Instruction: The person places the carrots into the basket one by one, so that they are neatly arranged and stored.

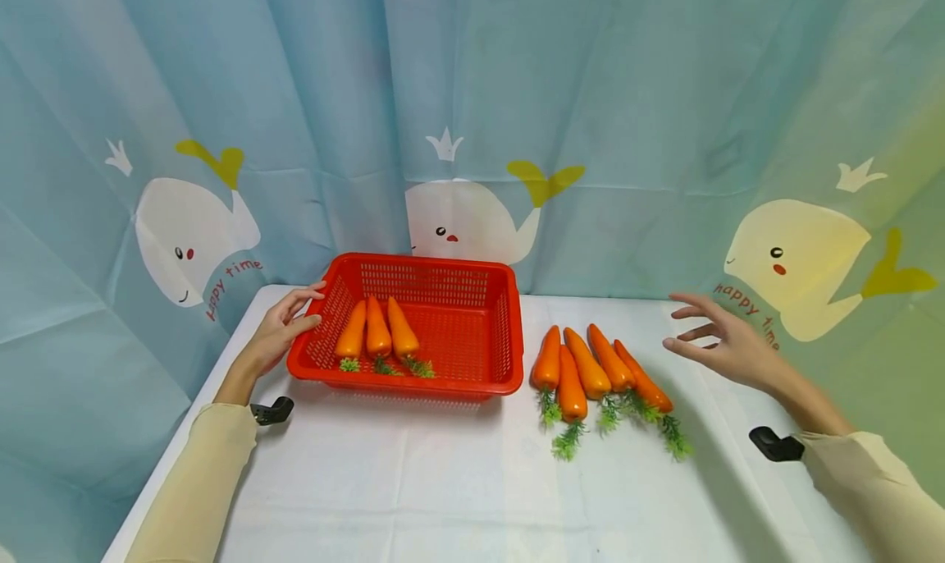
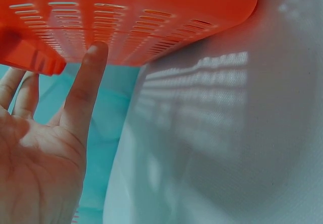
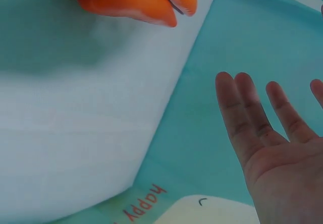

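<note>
My left hand (image 1: 279, 331) is at the left end of a red plastic basket (image 1: 458, 389), its fingers loosely extended against the rim. In the left wrist view, one straight finger (image 2: 87, 90) reaches up to the slotted side of the basket (image 2: 151, 37). Three orange carrots (image 1: 377, 330) with green tops lie side by side in the basket's left half. Several more carrots (image 1: 588, 368) are grouped on the table to the right of it. Right of that group, my right hand (image 1: 727, 345) hovers with spread, relaxed fingers and holds nothing. Carrot tips (image 3: 136, 4) show in the right wrist view.
A white cloth (image 1: 458, 481) covers the table. Behind it hangs a blue-green curtain (image 1: 627, 95) printed with whales, close to the basket's back side. The table's left edge runs beneath my left forearm.
</note>
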Demonstrator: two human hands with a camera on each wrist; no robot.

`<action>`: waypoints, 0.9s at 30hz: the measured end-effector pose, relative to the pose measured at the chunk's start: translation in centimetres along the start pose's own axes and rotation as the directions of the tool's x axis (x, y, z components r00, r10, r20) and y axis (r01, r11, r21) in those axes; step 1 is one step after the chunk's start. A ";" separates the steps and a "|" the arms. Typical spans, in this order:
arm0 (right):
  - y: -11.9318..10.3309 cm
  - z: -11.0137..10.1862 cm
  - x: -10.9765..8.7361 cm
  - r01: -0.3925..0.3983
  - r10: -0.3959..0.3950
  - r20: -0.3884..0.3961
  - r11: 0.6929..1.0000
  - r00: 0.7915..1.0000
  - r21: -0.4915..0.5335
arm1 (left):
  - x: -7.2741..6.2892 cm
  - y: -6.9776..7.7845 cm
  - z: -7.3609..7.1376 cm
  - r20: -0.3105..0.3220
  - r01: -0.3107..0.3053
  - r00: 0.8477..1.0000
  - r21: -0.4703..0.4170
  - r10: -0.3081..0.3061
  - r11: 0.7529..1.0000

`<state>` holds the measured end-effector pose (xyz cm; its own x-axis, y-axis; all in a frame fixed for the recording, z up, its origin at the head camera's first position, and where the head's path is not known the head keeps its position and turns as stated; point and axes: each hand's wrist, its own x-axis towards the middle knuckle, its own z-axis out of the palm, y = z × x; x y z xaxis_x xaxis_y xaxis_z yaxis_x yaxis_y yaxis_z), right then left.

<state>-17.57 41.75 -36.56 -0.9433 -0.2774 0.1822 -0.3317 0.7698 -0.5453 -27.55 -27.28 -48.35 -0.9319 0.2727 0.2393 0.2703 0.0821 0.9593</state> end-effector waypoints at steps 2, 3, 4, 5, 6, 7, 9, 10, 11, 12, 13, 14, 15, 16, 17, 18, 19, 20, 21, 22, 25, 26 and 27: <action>0.4 0.3 0.3 -0.015 0.014 0.035 1.000 0.999 0.024 | 0.1 0.0 0.0 0.001 0.002 1.000 0.004 -0.002 1.000; 0.6 0.5 0.5 -0.025 0.023 0.061 0.999 0.998 0.042 | 0.1 0.0 0.0 0.002 0.002 1.000 0.001 -0.002 1.000; 0.8 0.7 0.6 -0.036 0.031 0.088 0.997 0.996 0.065 | 0.2 0.0 0.0 0.002 0.003 1.000 -0.002 -0.003 1.000; 1.1 0.8 0.8 -0.052 0.042 0.118 0.995 0.992 0.090 | 0.2 0.0 0.0 0.002 0.003 1.000 -0.004 -0.003 1.000; 1.4 1.0 1.0 -0.070 0.053 0.148 0.991 0.988 0.113 | 0.2 0.0 0.0 0.002 0.004 1.000 -0.006 -0.004 1.000; 1.6 1.2 1.2 -0.086 0.061 0.178 0.987 0.982 0.135 | 0.2 0.0 0.1 0.003 0.004 1.000 -0.009 -0.004 1.000; 2.3 1.5 1.4 -0.117 0.075 0.238 0.979 0.968 0.169 | 0.3 0.0 0.1 0.006 0.003 1.000 -0.019 -0.003 1.000; 2.6 1.6 1.5 -0.138 0.085 0.269 0.973 0.959 0.187 | 0.3 0.0 0.1 0.007 0.004 1.000 -0.023 -0.004 1.000; 2.9 1.8 1.6 -0.160 0.093 0.303 0.966 0.948 0.203 | 0.3 0.1 0.2 0.008 0.004 1.000 -0.027 -0.004 1.000; 3.3 1.9 1.7 -0.180 0.100 0.336 0.959 0.937 0.217 | 0.3 0.1 0.2 0.008 0.005 1.000 -0.029 -0.005 1.000; 3.6 2.1 1.8 -0.204 0.107 0.373 0.951 0.922 0.232 | 0.3 0.1 0.2 0.008 0.006 1.000 -0.031 -0.005 1.000; 3.9 2.2 1.8 -0.227 0.113 0.406 0.943 0.907 0.245 | 0.3 0.1 0.2 0.006 0.008 1.000 -0.033 -0.007 0.999; 4.1 2.4 1.9 -0.252 0.120 0.439 0.933 0.891 0.257 | 0.3 0.1 0.2 0.004 0.008 1.000 -0.034 -0.008 0.999; 4.3 2.6 1.9 -0.276 0.126 0.469 0.924 0.874 0.266 | 0.2 0.1 0.2 0.001 0.008 1.000 -0.035 -0.008 0.999; 4.5 2.8 1.9 -0.293 0.128 0.495 0.916 0.860 0.272 | 0.2 0.1 0.2 -0.001 0.009 1.000 -0.037 -0.009 0.999; 4.7 3.0 2.0 -0.310 0.133 0.515 0.911 0.847 0.274 | 0.2 0.2 0.2 -0.001 0.010 1.000 -0.036 -0.010 0.999; 4.8 3.2 2.0 -0.327 0.137 0.535 0.903 0.834 0.278 | 0.2 0.2 0.2 -0.001 0.013 1.000 -0.040 -0.013 0.999; 5.0 3.5 2.1 -0.340 0.141 0.549 0.898 0.824 0.279 | 0.2 0.2 0.2 -0.001 0.015 1.000 -0.042 -0.015 0.999; 5.0 3.7 2.2 -0.355 0.150 0.562 0.893 0.813 0.276 | 0.1 0.2 0.2 -0.002 0.016 1.000 -0.044 -0.017 0.999; 5.1 4.0 2.2 -0.362 0.152 0.572 0.891 0.806 0.274 | 0.1 0.2 0.2 -0.002 0.019 1.000 -0.045 -0.019 0.999; 5.1 4.6 2.4 -0.388 0.172 0.592 0.884 0.788 0.261 | 0.1 0.2 0.2 -0.001 0.020 1.000 -0.046 -0.020 0.999; 5.1 4.7 2.4 -0.392 0.175 0.595 0.883 0.784 0.257 | 0.1 0.3 0.2 0.000 0.018 1.000 -0.044 -0.018 0.999; 5.1 4.8 2.4 -0.398 0.179 0.599 0.881 0.781 0.256 | 0.1 0.3 0.2 0.001 0.016 1.000 -0.042 -0.016 0.999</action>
<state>-21.50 42.21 -42.80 -0.7894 -0.4229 -0.4450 0.0865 0.6411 -0.7626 -27.49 -27.06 -48.08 -0.9359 0.2721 0.2236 0.2448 0.0464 0.9685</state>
